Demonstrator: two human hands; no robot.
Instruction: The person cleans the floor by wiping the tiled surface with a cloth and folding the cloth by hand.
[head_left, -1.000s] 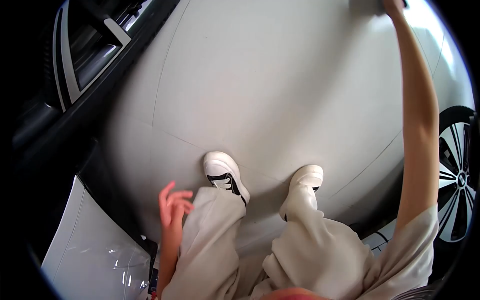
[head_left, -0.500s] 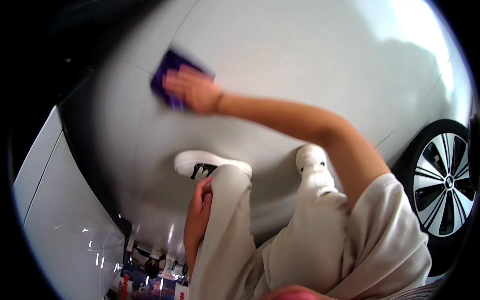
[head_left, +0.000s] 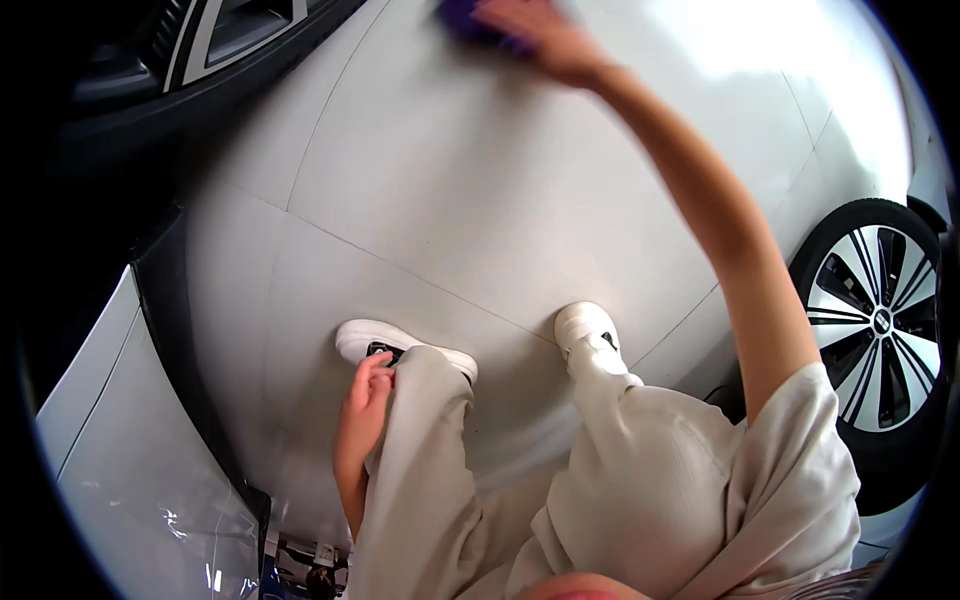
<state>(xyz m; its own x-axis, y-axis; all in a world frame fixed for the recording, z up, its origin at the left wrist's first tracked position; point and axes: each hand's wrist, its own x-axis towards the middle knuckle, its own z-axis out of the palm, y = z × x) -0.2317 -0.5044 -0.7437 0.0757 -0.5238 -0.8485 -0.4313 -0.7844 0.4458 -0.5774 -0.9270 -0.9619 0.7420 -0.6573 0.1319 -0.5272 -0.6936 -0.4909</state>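
Note:
At the top of the view my right hand [head_left: 553,42] has a purple cloth [head_left: 463,24] under its fingers, with the arm stretched far out. Motion blurs the cloth and the fingers, and the top edge cuts part of them off. Whether the cloth touches the pale floor [head_left: 450,210] I cannot tell. Down at the left, my left hand [head_left: 366,398] rests beside my left knee, near the white shoe [head_left: 400,343]. Its fingers are loosely bent and somewhat apart, with nothing seen in them.
A car wheel [head_left: 873,320] with a silver and black rim stands at the right. Glossy white bodywork with a dark lower trim [head_left: 190,370] runs along the left. Another dark tyre [head_left: 240,85] is at the upper left. Thin seams cross the floor.
My right hand has carried the purple cloth up and to the right, away from me. The left hand stays by the knee. The view has shifted, bringing the upper-left tyre into sight.

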